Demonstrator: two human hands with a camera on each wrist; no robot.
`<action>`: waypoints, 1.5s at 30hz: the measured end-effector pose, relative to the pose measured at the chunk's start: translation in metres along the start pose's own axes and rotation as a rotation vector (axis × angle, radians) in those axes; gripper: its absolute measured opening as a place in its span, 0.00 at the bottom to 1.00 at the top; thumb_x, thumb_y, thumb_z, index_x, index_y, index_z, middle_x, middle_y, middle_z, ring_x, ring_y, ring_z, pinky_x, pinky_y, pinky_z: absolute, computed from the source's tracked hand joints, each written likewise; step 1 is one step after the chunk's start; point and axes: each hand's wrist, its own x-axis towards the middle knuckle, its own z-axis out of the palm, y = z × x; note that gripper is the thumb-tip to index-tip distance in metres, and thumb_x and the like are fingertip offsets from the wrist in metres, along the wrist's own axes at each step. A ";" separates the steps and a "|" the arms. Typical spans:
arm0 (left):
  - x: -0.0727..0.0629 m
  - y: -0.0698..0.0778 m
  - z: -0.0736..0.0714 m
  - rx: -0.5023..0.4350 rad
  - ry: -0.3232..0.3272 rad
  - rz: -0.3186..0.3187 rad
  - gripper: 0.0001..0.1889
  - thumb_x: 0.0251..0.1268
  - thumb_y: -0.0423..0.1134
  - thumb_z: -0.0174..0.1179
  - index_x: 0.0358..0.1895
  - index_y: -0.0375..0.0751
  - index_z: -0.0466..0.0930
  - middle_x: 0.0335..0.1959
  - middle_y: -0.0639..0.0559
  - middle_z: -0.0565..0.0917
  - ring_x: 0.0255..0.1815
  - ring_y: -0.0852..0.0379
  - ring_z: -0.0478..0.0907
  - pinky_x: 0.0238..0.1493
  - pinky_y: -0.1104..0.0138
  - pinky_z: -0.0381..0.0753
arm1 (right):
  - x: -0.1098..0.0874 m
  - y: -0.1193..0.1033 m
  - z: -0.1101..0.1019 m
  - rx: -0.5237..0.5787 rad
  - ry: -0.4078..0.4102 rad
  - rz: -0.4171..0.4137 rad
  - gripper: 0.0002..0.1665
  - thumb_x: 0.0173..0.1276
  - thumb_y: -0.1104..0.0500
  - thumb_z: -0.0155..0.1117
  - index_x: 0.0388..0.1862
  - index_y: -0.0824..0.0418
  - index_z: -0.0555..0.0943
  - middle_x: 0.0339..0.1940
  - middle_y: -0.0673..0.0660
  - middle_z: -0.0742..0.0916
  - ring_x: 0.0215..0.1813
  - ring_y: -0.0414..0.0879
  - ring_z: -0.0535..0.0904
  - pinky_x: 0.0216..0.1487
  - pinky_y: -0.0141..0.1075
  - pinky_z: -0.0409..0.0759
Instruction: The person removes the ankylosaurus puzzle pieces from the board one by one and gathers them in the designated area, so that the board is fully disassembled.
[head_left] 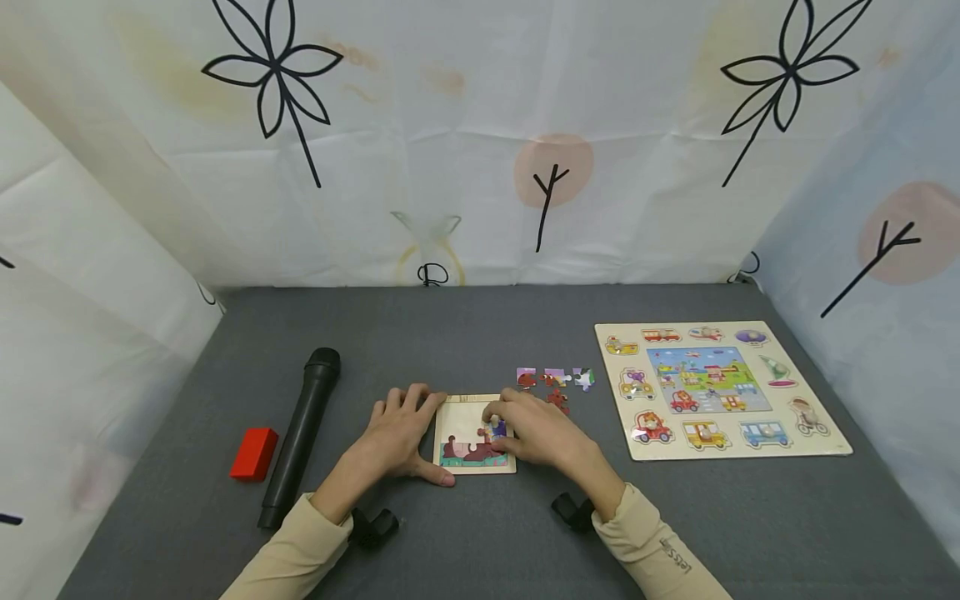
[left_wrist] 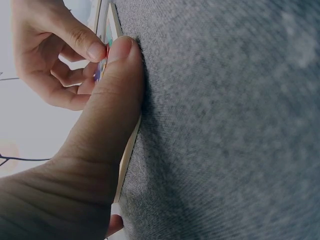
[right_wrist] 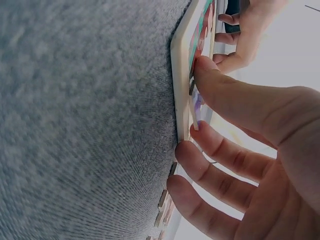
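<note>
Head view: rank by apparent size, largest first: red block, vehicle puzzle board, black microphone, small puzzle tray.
1. Vehicle puzzle board
2. Unsure, unranked: black microphone and small puzzle tray; the microphone is longer, the tray wider and partly covered.
3. Red block

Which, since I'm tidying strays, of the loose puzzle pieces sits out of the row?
The reddish piece on the row's near side, by the right hand; the other three line up beyond it.

Puzzle tray point(head_left: 462, 417) partly hidden behind the right fingers point(head_left: 496, 409)
</note>
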 end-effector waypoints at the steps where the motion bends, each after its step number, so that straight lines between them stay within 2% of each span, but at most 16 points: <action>1: 0.000 0.000 0.000 0.000 0.000 0.000 0.61 0.35 0.72 0.79 0.76 0.50 0.63 0.69 0.42 0.65 0.60 0.39 0.65 0.56 0.45 0.67 | 0.000 0.000 0.000 0.001 0.000 0.002 0.19 0.63 0.57 0.77 0.52 0.57 0.86 0.39 0.53 0.82 0.31 0.39 0.69 0.32 0.31 0.69; 9: 0.000 0.000 0.001 0.008 0.007 0.001 0.62 0.34 0.72 0.79 0.76 0.50 0.63 0.69 0.42 0.66 0.61 0.39 0.65 0.56 0.45 0.67 | 0.000 -0.001 -0.001 0.013 -0.003 -0.002 0.21 0.61 0.59 0.78 0.54 0.59 0.88 0.39 0.54 0.83 0.31 0.38 0.70 0.32 0.30 0.70; 20: 0.000 -0.001 0.001 -0.003 0.006 0.008 0.62 0.34 0.72 0.79 0.76 0.49 0.63 0.69 0.41 0.65 0.61 0.38 0.65 0.57 0.44 0.67 | 0.001 0.004 -0.001 0.018 0.010 -0.042 0.16 0.65 0.60 0.74 0.51 0.60 0.89 0.38 0.54 0.84 0.30 0.38 0.68 0.32 0.29 0.67; 27: 0.000 -0.001 0.001 0.005 0.001 0.001 0.62 0.34 0.73 0.78 0.76 0.50 0.62 0.70 0.42 0.65 0.61 0.38 0.64 0.57 0.44 0.66 | -0.004 0.009 -0.006 0.014 0.020 -0.028 0.15 0.67 0.56 0.73 0.51 0.58 0.88 0.40 0.53 0.84 0.34 0.38 0.71 0.37 0.31 0.72; 31: 0.000 -0.001 0.002 0.005 0.005 -0.002 0.62 0.34 0.72 0.78 0.76 0.50 0.62 0.70 0.42 0.65 0.61 0.39 0.64 0.57 0.45 0.66 | -0.008 0.016 -0.010 -0.013 0.033 -0.029 0.16 0.68 0.57 0.73 0.53 0.57 0.88 0.42 0.52 0.84 0.36 0.38 0.71 0.39 0.32 0.72; 35: 0.000 -0.001 0.002 0.001 0.012 0.001 0.62 0.34 0.72 0.79 0.76 0.50 0.63 0.70 0.42 0.65 0.61 0.39 0.64 0.57 0.45 0.66 | -0.014 0.025 -0.015 -0.028 0.052 -0.031 0.16 0.67 0.58 0.73 0.53 0.57 0.87 0.41 0.53 0.82 0.35 0.39 0.68 0.37 0.32 0.69; 39: 0.000 -0.001 0.003 -0.002 0.013 0.002 0.62 0.34 0.72 0.79 0.76 0.50 0.62 0.70 0.42 0.65 0.62 0.39 0.64 0.57 0.45 0.66 | -0.020 0.034 -0.022 -0.019 0.069 -0.028 0.16 0.67 0.61 0.72 0.53 0.59 0.87 0.43 0.55 0.83 0.36 0.42 0.72 0.38 0.34 0.72; 42: 0.000 -0.001 0.004 -0.003 0.016 0.004 0.62 0.34 0.72 0.79 0.76 0.50 0.62 0.69 0.43 0.65 0.61 0.39 0.64 0.57 0.45 0.66 | -0.025 0.042 -0.027 -0.013 0.067 -0.002 0.16 0.68 0.62 0.72 0.54 0.58 0.87 0.47 0.56 0.84 0.43 0.47 0.80 0.44 0.39 0.77; 45: 0.000 -0.002 0.004 -0.003 0.019 0.004 0.62 0.34 0.71 0.79 0.76 0.50 0.62 0.69 0.43 0.65 0.62 0.39 0.64 0.58 0.45 0.66 | -0.030 0.050 -0.031 -0.006 0.063 0.020 0.16 0.68 0.62 0.71 0.55 0.58 0.88 0.46 0.56 0.84 0.43 0.47 0.80 0.45 0.40 0.76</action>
